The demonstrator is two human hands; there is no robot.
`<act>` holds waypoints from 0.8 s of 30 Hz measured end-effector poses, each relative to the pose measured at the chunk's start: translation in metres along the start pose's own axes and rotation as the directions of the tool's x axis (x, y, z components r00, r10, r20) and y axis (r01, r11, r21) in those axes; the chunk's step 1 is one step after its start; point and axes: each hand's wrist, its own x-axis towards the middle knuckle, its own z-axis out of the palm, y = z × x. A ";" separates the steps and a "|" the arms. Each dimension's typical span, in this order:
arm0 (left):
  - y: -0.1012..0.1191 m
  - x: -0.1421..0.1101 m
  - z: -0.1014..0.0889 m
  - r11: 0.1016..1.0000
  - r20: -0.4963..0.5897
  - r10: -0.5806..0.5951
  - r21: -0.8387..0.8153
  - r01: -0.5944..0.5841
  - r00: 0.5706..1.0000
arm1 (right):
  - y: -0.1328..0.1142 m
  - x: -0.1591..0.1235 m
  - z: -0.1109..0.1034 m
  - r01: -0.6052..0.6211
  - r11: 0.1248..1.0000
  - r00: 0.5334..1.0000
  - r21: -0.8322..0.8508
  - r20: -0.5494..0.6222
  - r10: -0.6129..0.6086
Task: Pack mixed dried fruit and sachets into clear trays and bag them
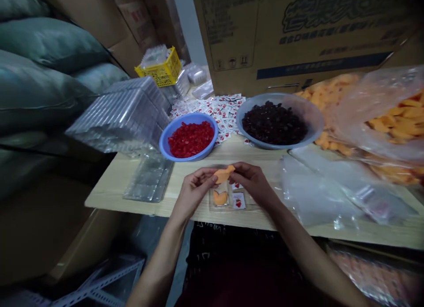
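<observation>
Head view: two bare hands met over a pale wooden table (107, 183), close together but with a small orange piece (223, 176) between them. The left hand (196, 186) pinched its left end between thumb and fingers; the right hand (254, 182) pinched its right end. The piece was above the far part of a clear plastic tray (212, 206), near the table's front edge.

In the tray's near part lay a heart-like orange piece (220, 198), with a small white packet (238, 201) printed in red to its right. A second packet (236, 186) showed partly beneath the right hand.

The step in hand appeared to be two-handed handling of the orange piece, perhaps adjusting its shape or grip; whether it was being bent or just held could not be told. From this position, the next move seemed to call for a light, even pinch, since the piece looked soft, and for fingers kept clear of the packets below.

Beyond the hands stood a blue bowl (162, 144) of red pieces (191, 139) and, farther right, a larger bowl (314, 119) of dark pieces (274, 125), with many loose packets (228, 107) between and behind. Stacked clear trays (122, 108) rose at left; bagged orange pieces (397, 123) lay at right.
</observation>
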 end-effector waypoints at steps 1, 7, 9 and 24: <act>-0.005 -0.005 -0.001 0.994 -0.064 0.037 0.101 -0.031 0.997 | 0.005 -0.003 -0.003 0.018 0.998 1.000 -0.068 -0.006 -0.018; -0.049 -0.024 0.015 0.687 -0.081 0.391 0.689 -0.232 0.917 | 0.028 -0.027 -0.017 0.164 0.913 0.982 -0.373 -0.026 -0.187; -0.059 -0.024 0.019 0.630 -0.023 0.411 0.729 -0.266 0.911 | 0.034 -0.030 -0.013 0.242 0.849 0.966 -0.470 0.033 -0.257; -0.035 -0.043 0.010 0.582 0.143 0.415 0.718 -0.383 0.899 | 0.027 -0.045 0.015 0.235 0.760 0.959 -0.606 0.020 -0.282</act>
